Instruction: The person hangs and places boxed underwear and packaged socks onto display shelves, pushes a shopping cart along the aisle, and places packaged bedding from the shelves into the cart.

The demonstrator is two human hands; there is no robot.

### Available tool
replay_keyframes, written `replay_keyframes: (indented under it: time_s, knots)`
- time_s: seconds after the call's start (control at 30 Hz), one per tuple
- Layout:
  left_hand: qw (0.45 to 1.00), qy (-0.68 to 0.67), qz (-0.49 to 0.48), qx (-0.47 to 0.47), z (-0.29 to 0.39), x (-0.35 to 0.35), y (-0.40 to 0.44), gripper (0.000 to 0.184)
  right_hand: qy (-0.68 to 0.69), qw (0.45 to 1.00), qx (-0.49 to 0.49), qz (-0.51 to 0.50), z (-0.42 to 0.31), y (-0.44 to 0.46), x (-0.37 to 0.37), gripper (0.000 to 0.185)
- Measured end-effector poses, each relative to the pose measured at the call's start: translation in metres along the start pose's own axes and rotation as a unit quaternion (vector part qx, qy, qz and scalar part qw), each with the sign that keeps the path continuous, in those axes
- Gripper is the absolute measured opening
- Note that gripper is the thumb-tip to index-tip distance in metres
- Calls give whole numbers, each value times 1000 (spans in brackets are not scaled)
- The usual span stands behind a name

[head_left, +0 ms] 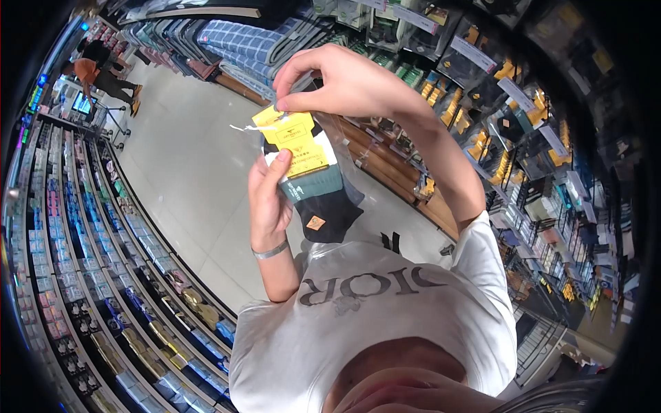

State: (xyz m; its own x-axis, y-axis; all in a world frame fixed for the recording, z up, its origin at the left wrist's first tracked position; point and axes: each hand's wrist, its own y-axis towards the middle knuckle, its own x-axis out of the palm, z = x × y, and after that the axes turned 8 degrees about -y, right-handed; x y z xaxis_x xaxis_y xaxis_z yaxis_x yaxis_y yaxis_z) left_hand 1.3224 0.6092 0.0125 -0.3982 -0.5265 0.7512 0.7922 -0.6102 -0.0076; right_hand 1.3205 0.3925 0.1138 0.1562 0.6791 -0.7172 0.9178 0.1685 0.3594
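Note:
A pack of socks (320, 196) in clear plastic is held up in front of my chest, with black and dark green fabric showing under a yellow card header (308, 157). My left hand (268, 196) grips the pack's side, thumb lying over the front of the card. At the top edge, my right hand (313, 82) pinches the header between thumb and fingers. A white string tag (251, 128) sticks out beside the header. A black sock with a small orange diamond label hangs at the pack's lower end.
Shelves of small packaged goods (82, 241) curve along one side. Hanging packs with yellow headers (482, 148) and price strips (475, 55) fill the opposite rack. Folded checked textiles (241, 43) lie stacked beyond my hands. A person in an orange top (86, 71) bends by a screen far off.

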Motion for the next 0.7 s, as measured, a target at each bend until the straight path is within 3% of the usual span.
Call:
replay_keyframes:
  time_s: [0.07,0.2,0.6,0.7]
  knots:
    - [1000,-2,-6,-10,1,2,1,34,43,998,30,-27,2,3,1,33]
    - [999,-2,-22,-27,1,5,5,35,91,995,10,-45,17,5,5,31]
    - [996,-34,-41,-66,-14,-1,12,37,157,986,56,23,40,-23,7,22]
    - [997,36,-41,-63,-21,-6,10,38,182,977,109,38,36,-44,8,19]
